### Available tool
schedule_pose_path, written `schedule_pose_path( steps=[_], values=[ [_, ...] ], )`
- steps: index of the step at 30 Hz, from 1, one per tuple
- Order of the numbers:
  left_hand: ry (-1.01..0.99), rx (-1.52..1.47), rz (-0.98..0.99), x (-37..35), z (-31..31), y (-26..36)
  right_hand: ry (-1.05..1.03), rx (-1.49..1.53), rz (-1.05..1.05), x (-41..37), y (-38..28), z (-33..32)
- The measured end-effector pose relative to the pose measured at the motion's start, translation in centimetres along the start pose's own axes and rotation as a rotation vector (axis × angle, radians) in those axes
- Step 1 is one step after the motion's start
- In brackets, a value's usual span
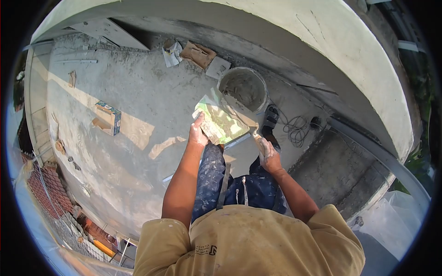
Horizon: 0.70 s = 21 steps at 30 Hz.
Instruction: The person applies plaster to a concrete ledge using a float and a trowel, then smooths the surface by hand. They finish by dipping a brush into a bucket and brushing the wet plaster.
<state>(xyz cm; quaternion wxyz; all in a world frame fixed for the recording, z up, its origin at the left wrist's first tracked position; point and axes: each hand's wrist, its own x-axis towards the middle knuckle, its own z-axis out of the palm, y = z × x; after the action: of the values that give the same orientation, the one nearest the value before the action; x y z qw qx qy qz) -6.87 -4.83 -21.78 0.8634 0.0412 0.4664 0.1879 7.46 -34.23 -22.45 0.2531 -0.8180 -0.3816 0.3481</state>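
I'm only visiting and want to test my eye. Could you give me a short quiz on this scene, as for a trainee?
1. While the left hand holds the board, what does the right hand hold: a) brush, b) trowel, c) rope?
2. True or false: the cable lies coiled on the floor.
3. Fill in the colour: the bucket holds a ____ mix.

Key: 1 b; 2 true; 3 grey.

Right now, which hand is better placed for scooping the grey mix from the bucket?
Probably the right hand: it holds the trowel, whose blade points toward the bucket, while the left hand supports the greenish board.
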Motion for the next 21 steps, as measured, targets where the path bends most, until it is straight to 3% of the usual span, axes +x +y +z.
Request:
schedule_pose_path(
  steps=[4, 6, 7, 8, 9, 10, 11, 12, 14, 17, 19, 21],
  values=[
    [-0.121, 0.058, 0.064, -1.9, 0.8, 2.6, -0.119, -0.061, 0.187, 7.3, 1.1, 3.3],
    [-0.073, 0.078, 0.021, -3.1, 1.5, 4.0, -0.107, -0.013, 0.299, 10.0, 2.6, 5.6],
    [-0.139, 0.094, -0.001, -4.1, 2.6, 4.7, -0.086, 0.102, 0.338, 10.5, 1.0, 5.1],
    [-0.184, 0.122, -0.024, -5.7, 4.4, 5.3, -0.289, 0.080, 0.459, 10.8, -0.5, 4.1],
    [-0.193, 0.143, -0.029, -6.9, 5.9, 5.3, -0.336, 0.032, 0.432, 9.6, -6.0, -1.4],
    [-0.213, 0.191, -0.038, -8.3, 7.1, 5.3, -0.029, 0.060, 0.191, 7.6, -6.3, 0.3],
    [-0.225, 0.187, -0.030, -9.1, 8.1, 5.1, -0.068, 0.455, -0.029, 6.4, -6.7, 0.3],
    [-0.307, 0.171, -0.053, -10.6, 10.1, 4.6, -0.405, 0.837, 0.136, 4.5, -11.3, -5.5],
    [-0.396, 0.169, -0.140, -12.4, 13.8, 3.7, -0.202, 1.201, -0.046, 0.2, -17.3, -9.1],
    [-0.508, 0.277, -0.211, -14.8, 19.2, 0.5, 0.137, 1.505, 0.205, -3.2, -21.6, -13.6],
    [-0.640, 0.427, -0.227, -16.6, 23.1, -1.2, 0.346, 1.618, 0.157, -5.8, -20.9, -17.2],
    [-0.777, 0.423, -0.399, -17.1, 26.6, -0.8, 0.495, 1.398, 0.047, -9.0, -20.5, -22.0]
  ],
)
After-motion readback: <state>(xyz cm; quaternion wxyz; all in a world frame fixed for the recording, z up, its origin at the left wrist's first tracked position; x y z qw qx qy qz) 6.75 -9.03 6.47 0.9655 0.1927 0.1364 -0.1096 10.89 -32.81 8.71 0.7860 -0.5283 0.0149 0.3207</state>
